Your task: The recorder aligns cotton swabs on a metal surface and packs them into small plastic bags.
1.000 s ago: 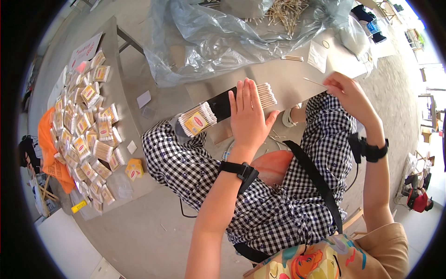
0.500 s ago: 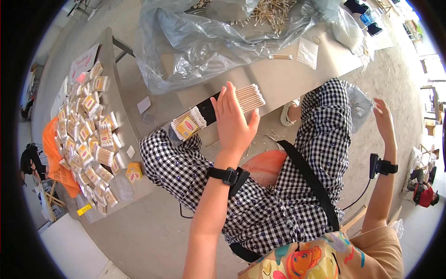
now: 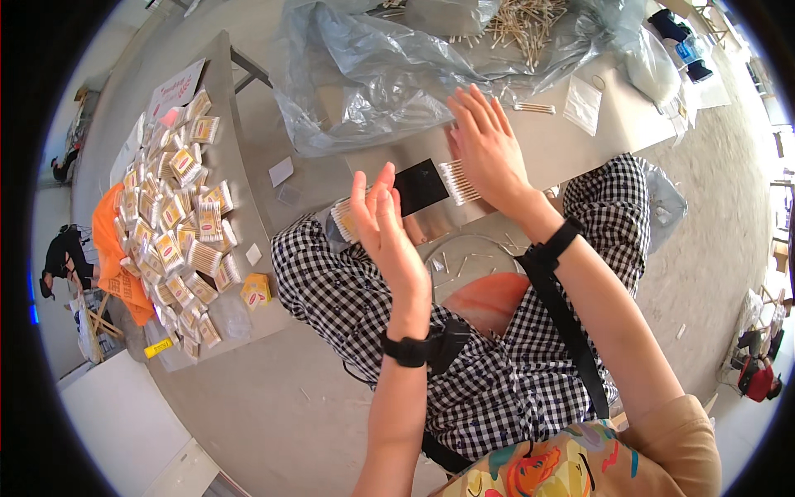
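Note:
My left hand (image 3: 387, 236) is raised near the table's front edge with its fingers apart. Just beyond it, partly hidden, lies a printed packet of cotton swabs (image 3: 342, 220). Fingers stretched, my right hand (image 3: 490, 157) is over a row of loose cotton swabs (image 3: 458, 182); its palm hides part of the row, and I cannot tell whether it touches them. Between the two hands a flat black square (image 3: 420, 188) lies on the metal tabletop.
A grey plastic sheet (image 3: 356, 91) holds a heap of loose swabs (image 3: 530, 29) at the back. Packed swab packets (image 3: 186, 224) pile up on the left table, beside an orange cloth (image 3: 112, 248). A clear bag (image 3: 583, 105) lies at the right.
My right hand has come in from the far right to the swab row. The left hand has moved off that row toward the packet. The whole view has shifted slightly.

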The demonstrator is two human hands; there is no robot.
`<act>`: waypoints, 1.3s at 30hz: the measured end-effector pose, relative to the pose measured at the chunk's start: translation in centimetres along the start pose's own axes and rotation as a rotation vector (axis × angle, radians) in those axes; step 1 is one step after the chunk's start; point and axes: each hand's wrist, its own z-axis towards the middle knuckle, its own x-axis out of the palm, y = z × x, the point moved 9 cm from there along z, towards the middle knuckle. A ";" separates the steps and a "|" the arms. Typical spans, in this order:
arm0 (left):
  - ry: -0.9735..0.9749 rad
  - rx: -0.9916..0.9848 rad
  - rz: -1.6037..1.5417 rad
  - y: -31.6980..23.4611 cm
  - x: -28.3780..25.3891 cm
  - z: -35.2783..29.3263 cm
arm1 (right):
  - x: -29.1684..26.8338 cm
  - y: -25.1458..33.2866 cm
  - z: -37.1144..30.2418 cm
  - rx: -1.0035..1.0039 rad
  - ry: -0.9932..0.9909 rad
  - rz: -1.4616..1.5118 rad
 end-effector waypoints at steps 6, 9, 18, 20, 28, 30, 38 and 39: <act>0.073 0.039 -0.057 2.8 1.6 0.4 | 1.5 0.7 -1.3 -0.039 0.062 -0.087; 0.099 0.029 -0.126 3.2 2.4 1.0 | 1.7 0.7 -1.1 -0.032 0.073 -0.006; 0.146 -0.012 -0.181 4.0 3.1 2.0 | 2.9 3.3 -0.6 -0.029 0.114 0.170; 0.122 0.013 -0.166 4.0 2.7 2.3 | 3.3 4.1 -0.1 -0.032 0.114 0.178; 0.076 0.012 -0.172 3.9 1.9 2.7 | 3.8 4.8 0.0 -0.064 0.145 0.244; 0.091 0.003 -0.164 4.0 1.9 2.6 | 3.8 4.7 0.0 -0.066 0.148 0.237; 0.061 0.041 -0.182 3.6 1.6 2.1 | 3.8 5.1 -0.2 -0.078 0.155 0.160; 0.030 0.076 -0.207 3.2 1.2 2.1 | 3.7 5.1 -0.2 -0.086 0.147 0.151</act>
